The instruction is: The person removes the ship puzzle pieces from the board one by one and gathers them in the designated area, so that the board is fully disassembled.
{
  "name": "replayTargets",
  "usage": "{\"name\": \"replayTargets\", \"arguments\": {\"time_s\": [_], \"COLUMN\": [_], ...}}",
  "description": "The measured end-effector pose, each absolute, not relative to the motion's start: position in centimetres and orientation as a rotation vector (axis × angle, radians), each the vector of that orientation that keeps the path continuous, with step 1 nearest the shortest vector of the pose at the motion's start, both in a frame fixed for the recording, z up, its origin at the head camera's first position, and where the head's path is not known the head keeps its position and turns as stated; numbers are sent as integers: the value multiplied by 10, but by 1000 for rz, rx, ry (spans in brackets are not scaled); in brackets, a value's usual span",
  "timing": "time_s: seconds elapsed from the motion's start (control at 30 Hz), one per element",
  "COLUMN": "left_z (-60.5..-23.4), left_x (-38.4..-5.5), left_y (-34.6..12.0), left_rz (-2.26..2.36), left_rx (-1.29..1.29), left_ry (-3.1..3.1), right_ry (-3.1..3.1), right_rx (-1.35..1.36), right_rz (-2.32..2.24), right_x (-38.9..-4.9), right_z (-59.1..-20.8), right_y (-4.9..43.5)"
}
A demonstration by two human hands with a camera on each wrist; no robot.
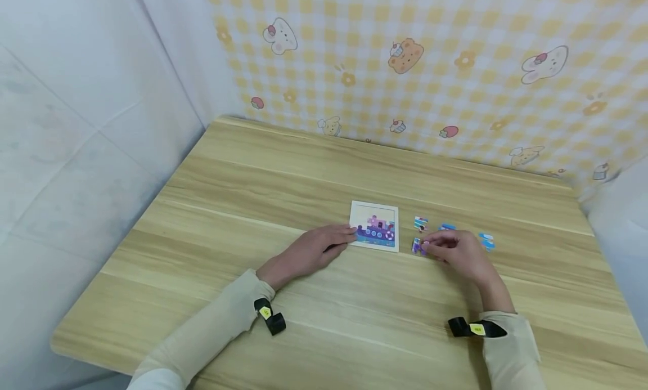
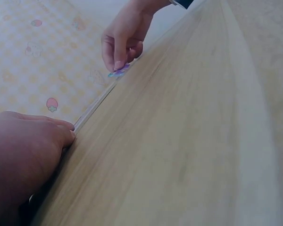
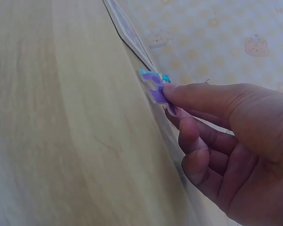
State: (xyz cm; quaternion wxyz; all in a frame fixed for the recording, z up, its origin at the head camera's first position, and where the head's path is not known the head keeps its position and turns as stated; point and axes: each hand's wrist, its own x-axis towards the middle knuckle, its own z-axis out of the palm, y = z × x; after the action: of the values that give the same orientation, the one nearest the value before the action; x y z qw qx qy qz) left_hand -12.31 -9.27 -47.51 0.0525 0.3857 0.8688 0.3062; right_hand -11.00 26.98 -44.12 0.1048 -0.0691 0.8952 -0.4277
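A square white-framed jigsaw board [image 1: 360, 213] lies on the wooden table, with a pink and purple boat picture partly filled in over blue water. My left hand [image 1: 324, 245] rests at its left edge, fingers fairly straight and fingertips on the frame. To the right of the board, my right hand [image 1: 463, 256] pinches a purple and blue puzzle piece [image 3: 153, 88] between thumb and fingers. In the left wrist view, that same piece [image 2: 117, 73] is tilted close over the tabletop, near the far end of the board's edge.
Several loose pieces lie right of the board: a striped piece [image 1: 421, 222], a blue piece [image 1: 448, 227] partly behind the right hand, and a light-blue piece [image 1: 487, 241] farther right. A yellow checked curtain [image 1: 354, 69] hangs along the table's [image 1: 283, 170] back edge.
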Motion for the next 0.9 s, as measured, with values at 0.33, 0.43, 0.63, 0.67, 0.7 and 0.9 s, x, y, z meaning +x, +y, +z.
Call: {"name": "replayTargets", "arguments": {"time_s": [0.33, 0.43, 0.63, 0.67, 0.7, 0.9], "left_z": [-476, -476, -476, -476, -475, -475], "left_x": [-123, -123, -123, -123, -124, -126], "left_y": [-92, -92, -91, -91, -91, -91], "left_rz": [932, 928, 934, 936, 934, 935], "left_rx": [1166, 1163, 1161, 1163, 1165, 1185], "left_ry": [2648, 2653, 2641, 2640, 2642, 2643], "right_ry": [2749, 2752, 2753, 2755, 2757, 2763], "right_rx": [-241, -235, -241, -244, -248, -245], "right_rz": [-1169, -1171, -1182, -1183, -1180, -1161], "right_x": [-114, -115, -115, -116, -116, -116], "right_z": [-447, -447, -448, -448, -448, -448], "right_y": [266, 265, 265, 265, 265, 265]}}
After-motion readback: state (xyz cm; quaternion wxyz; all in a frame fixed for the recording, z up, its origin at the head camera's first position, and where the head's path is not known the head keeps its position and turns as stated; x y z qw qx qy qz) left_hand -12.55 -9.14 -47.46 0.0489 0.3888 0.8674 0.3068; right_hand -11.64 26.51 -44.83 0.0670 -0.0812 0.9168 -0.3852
